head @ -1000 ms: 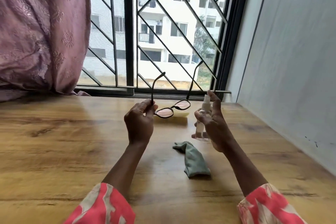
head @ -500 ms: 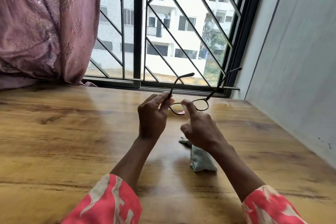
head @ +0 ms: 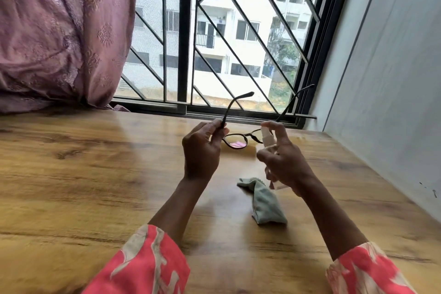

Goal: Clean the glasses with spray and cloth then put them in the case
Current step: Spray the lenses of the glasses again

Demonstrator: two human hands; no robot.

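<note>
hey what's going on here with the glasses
A person is cleaning a pair of dark-framed glasses at a wooden table. The left hand pinches the glasses by one temple, arms unfolded, above the table. The right hand holds a small clear spray bottle, index finger on its top, nozzle beside the lenses. A crumpled pale green cloth lies on the table, untouched. No case is in view.

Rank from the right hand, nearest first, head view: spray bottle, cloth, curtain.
1. spray bottle: gripped in the right hand itself.
2. cloth: on the table, just below and left of that hand.
3. curtain: far left, by the window.
</note>
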